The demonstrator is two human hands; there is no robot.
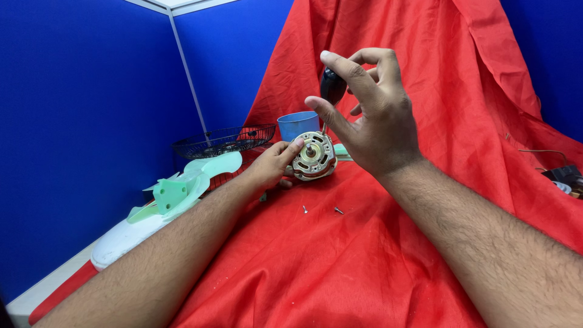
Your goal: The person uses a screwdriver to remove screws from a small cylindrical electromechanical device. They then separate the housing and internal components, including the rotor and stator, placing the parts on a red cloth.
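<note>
- Red cloth (340,267) covers the worktop, fills the near foreground and rises in folds at the back.
- Two small screws (322,210) lie loose on the cloth, near each other, just in front of the motor.
- Left hand (274,163) grips the motor (313,156) from its left side, thumb on the rim; the motor is a round metal disc with a brass centre and slots, face turned towards the camera, resting low on the cloth.
- Right hand (370,115) is raised above and to the right of the motor, its fingers closed round the black handle of a screwdriver (331,91); the thin shaft runs down to the motor's top edge.
- A pale green fan blade (185,185) lies to the left, on a white base (124,238) at the cloth's edge.
- A blue cup (297,124) stands just behind the motor.
- A black wire grille (225,141) sits left of the cup, behind the blade.
- Dark items with a thin wire (565,173) lie at the far right edge; too cut off to tell what they are.
- Blue panels (85,109) close the back and left. No labels or packages readable.
</note>
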